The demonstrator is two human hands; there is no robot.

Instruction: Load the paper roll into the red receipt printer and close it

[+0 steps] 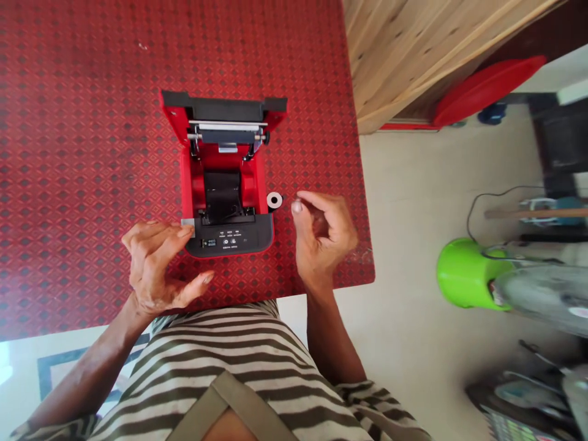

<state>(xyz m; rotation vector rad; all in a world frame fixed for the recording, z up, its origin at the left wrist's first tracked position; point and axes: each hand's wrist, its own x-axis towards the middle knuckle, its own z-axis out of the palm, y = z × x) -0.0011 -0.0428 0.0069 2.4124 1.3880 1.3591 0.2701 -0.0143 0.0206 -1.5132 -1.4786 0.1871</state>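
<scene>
A red and black receipt printer [225,184] stands on the red patterned tablecloth [82,153] with its lid tipped open toward the far side. Its paper bay looks empty. A small white paper roll [274,199] lies on the cloth just right of the printer. My left hand [158,266] rests at the printer's front left corner, fingers spread, a fingertip touching a grey tab there. My right hand [324,236] hovers close to the roll with fingers curled loosely and nothing visible in them.
The table's right edge runs beside my right hand, with pale floor beyond. A lime green fan base [463,272] with cables stands on the floor at right. Wooden planks [413,49] and a red lid [487,86] lie at top right.
</scene>
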